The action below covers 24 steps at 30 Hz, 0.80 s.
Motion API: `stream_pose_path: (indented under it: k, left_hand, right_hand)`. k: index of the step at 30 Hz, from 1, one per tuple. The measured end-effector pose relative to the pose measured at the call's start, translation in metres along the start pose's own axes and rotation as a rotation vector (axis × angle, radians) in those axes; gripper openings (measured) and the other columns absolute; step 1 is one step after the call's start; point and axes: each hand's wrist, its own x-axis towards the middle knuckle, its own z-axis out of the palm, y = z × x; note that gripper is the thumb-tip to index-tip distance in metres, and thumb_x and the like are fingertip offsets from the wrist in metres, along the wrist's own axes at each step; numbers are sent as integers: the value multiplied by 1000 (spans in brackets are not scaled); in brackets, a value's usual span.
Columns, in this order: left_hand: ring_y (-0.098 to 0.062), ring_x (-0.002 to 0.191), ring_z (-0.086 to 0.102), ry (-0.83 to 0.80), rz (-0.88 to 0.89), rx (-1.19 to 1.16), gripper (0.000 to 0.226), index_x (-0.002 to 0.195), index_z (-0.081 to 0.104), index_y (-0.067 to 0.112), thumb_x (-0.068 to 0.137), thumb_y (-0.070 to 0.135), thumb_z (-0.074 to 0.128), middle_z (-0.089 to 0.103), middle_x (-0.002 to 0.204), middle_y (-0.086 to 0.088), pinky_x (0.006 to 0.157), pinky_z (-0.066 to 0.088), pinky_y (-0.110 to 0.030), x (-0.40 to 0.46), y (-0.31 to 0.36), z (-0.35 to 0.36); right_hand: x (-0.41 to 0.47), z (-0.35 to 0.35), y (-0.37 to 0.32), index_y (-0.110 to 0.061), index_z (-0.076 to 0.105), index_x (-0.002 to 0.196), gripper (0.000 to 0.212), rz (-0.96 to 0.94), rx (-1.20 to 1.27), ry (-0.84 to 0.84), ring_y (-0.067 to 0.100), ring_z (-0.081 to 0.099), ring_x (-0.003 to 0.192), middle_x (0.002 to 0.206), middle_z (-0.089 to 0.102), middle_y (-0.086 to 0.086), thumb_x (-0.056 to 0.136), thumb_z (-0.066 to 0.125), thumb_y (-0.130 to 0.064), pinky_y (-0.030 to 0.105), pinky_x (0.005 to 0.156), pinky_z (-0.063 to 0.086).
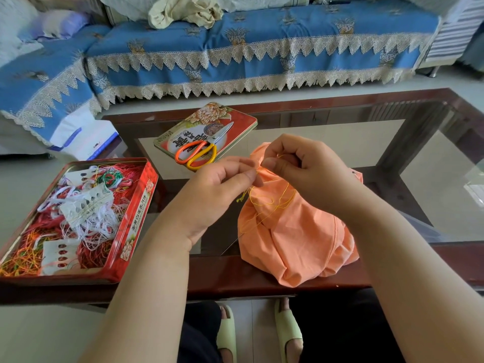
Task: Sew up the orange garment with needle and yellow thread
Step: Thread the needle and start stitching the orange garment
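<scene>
Left hand [217, 189] pinches bunched orange garment [293, 239] top. Right hand [301, 166] curled, pinching yellow thread [272, 199]; needle not discernible. Scissors [201, 149] on lid [241, 119].

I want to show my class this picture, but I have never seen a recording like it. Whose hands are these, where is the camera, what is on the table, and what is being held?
There is no machine here. One camera sits on a person's head and looks down, so you see what that person sees. The left hand and right hand meet at the top of a bunched orange garment that lies on a glass-topped table. Both hands pinch at the cloth, where yellow thread loops loosely. The needle is too small to make out. To the left is an open red tin full of tangled coloured threads. Behind it the tin's lid lies flat, with orange-handled scissors resting on it.
</scene>
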Motion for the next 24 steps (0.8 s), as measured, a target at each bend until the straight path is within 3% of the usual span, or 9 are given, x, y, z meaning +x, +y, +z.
stream_pose_path:
  k: [2, 4, 8, 11, 13, 15, 18, 21, 24]
  left_hand:
    - [8, 111, 56, -18, -2, -93, 19, 69, 75, 30, 78, 40, 62, 63, 119, 18, 89, 42, -20, -2, 2, 0]
    - [4, 110, 60, -14, -20, -230, 15, 67, 76, 30, 70, 39, 64, 66, 119, 15, 95, 44, -30, -3, 4, 0]
    - [-3, 78, 68, 48, -122, -579, 13, 65, 77, 26, 57, 36, 72, 73, 87, 10, 88, 46, -34, 2, 3, 3]
    - [-4, 76, 65, 174, -111, -696, 10, 71, 78, 24, 65, 29, 72, 71, 81, 9, 78, 45, -25, 7, 0, 12]
    - [-2, 84, 65, 307, 20, -482, 9, 76, 78, 27, 77, 24, 69, 74, 85, 11, 75, 47, -18, 9, -2, 16]
    - [1, 89, 66, 426, 248, -63, 13, 87, 76, 28, 87, 18, 68, 74, 88, 13, 76, 49, -13, 8, -4, 12]
    - [-3, 90, 60, 465, 499, 468, 12, 99, 74, 17, 91, 18, 65, 67, 94, 11, 78, 46, -12, 9, -8, 3]
    - [-16, 93, 57, 458, 584, 730, 19, 101, 75, 11, 92, 22, 62, 66, 95, 1, 78, 46, -25, 12, -13, 1]
    - [-25, 90, 53, 469, 635, 900, 20, 100, 75, 12, 91, 24, 62, 64, 91, -3, 73, 40, -27, 13, -13, -1]
  right_hand:
    - [0, 0, 0, -19, 60, 85, 8, 15, 26, 10, 3, 41, 51, 57, 52, -18, 93, 61, -18, 11, 51, 34]
    - [1, -1, 0, -16, 62, 86, 7, 33, 62, 31, 4, 39, 51, 58, 49, -12, 93, 61, -17, 13, 51, 34]
    - [1, 6, 0, -17, 63, 85, 7, 71, 138, 58, 4, 40, 51, 54, 49, -17, 92, 62, -18, 14, 51, 35]
    - [0, 17, -4, -20, 65, 84, 8, 38, 95, 18, 6, 41, 52, 60, 52, -4, 92, 63, -21, 19, 52, 36]
    - [-1, 20, -7, -13, 67, 88, 11, 16, 68, 27, 9, 44, 55, 65, 59, 3, 92, 63, -22, 23, 54, 38]
    - [-2, 18, -9, -10, 67, 89, 12, 9, 72, 58, 6, 47, 56, 66, 60, -3, 93, 62, -20, 18, 54, 39]
    - [-2, 13, -8, -11, 66, 91, 9, 20, 74, 78, 2, 47, 59, 69, 58, -9, 94, 60, -17, 13, 56, 39]
    - [-2, 12, -5, -8, 65, 94, 9, 1, 14, 70, 1, 48, 62, 75, 61, -4, 94, 59, -15, 12, 57, 39]
    - [-1, 13, -3, -7, 64, 92, 8, -36, -37, 87, 0, 48, 65, 75, 58, -7, 94, 59, -13, 10, 59, 36]
